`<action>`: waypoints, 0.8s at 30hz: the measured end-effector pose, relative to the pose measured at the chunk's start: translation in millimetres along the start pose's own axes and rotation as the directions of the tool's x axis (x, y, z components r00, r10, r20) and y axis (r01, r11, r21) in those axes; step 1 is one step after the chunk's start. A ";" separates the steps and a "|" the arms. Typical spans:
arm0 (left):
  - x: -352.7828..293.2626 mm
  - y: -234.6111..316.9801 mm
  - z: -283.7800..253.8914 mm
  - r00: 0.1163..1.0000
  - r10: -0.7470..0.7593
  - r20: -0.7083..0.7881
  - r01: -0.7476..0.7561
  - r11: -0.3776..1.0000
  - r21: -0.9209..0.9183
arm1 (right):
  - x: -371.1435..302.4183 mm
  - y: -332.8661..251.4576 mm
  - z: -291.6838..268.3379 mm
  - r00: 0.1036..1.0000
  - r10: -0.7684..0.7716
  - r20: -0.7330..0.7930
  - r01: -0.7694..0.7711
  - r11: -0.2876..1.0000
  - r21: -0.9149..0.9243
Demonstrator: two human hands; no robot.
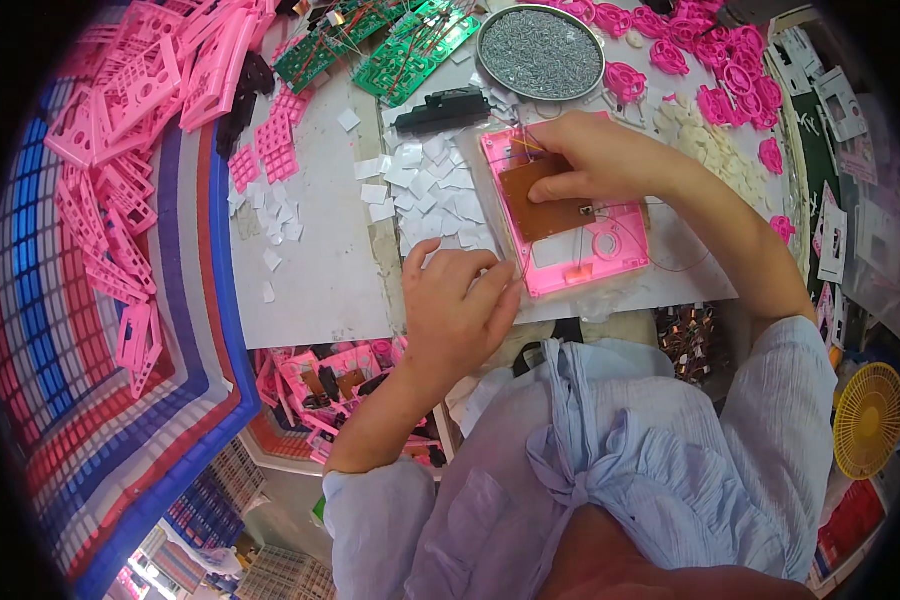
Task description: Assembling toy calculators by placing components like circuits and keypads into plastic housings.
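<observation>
A pink plastic casing lies on the worktable, with a brown circuit board tilted over its opening. My right hand grips the board, its thumb across the brown face and its other fingers bent at the upper edge, partly hidden. Thin wires run around the board and casing. My left hand rests by the casing's near left corner, fingers loosely bent and apart, holding nothing I can see. Whether its fingertips touch the casing cannot be made out. Small white square pieces lie heaped left of the casing.
Behind the casing are a black plastic part, green circuit boards and a round tray of small metal pieces. Pink ring-shaped parts and cream pieces lie right. Pink frames pile up on a striped sheet left.
</observation>
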State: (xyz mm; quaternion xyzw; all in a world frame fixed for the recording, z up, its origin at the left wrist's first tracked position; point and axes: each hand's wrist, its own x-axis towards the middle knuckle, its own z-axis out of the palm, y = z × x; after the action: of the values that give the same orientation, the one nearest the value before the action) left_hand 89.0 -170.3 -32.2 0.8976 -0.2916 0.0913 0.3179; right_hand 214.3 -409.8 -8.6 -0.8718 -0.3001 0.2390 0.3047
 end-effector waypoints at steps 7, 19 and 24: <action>6.4 -2.6 3.6 0.999 0.033 -0.040 -0.034 0.999 -0.038 | -0.1 -21.6 -5.8 0.998 0.065 0.020 -0.064 0.996 -0.069; 22.5 -10.2 7.4 0.990 0.107 -0.090 -0.115 0.990 -0.085 | -5.3 -6.2 -1.3 1.000 0.015 -0.022 -0.015 1.000 0.007; 23.1 -10.1 3.4 0.994 0.085 -0.069 -0.090 0.993 -0.072 | -8.1 -1.8 -3.0 0.998 0.028 0.054 -0.040 0.968 0.249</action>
State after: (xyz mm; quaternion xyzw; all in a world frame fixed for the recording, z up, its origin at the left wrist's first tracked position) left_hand 113.6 -176.9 -31.9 0.8679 -0.3230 0.1236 0.3565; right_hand 209.7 -415.2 -3.4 -0.8252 -0.2602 0.3017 0.4003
